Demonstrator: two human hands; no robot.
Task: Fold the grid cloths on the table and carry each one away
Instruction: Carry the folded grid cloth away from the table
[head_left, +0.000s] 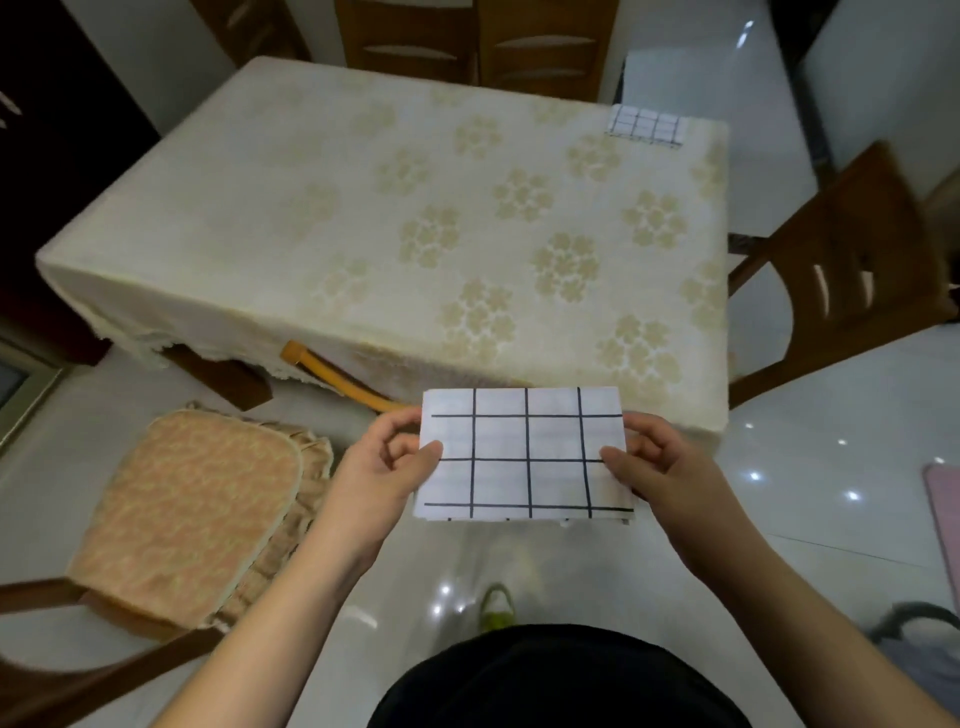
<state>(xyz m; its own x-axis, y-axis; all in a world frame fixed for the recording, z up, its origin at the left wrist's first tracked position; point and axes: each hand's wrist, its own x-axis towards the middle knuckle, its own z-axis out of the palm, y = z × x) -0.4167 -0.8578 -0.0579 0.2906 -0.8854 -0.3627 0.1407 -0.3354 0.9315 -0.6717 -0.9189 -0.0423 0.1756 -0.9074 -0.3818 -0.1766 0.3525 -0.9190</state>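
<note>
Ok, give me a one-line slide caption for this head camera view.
Both hands, left and right, hold a folded grid cloth beside the table; another grid cloth lies on its far corner.

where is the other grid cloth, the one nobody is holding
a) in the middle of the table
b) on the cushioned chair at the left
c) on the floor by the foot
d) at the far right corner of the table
d: the second grid cloth lies folded at the far right corner of the table, while both hands hold the other grid cloth in front of the table.
</note>
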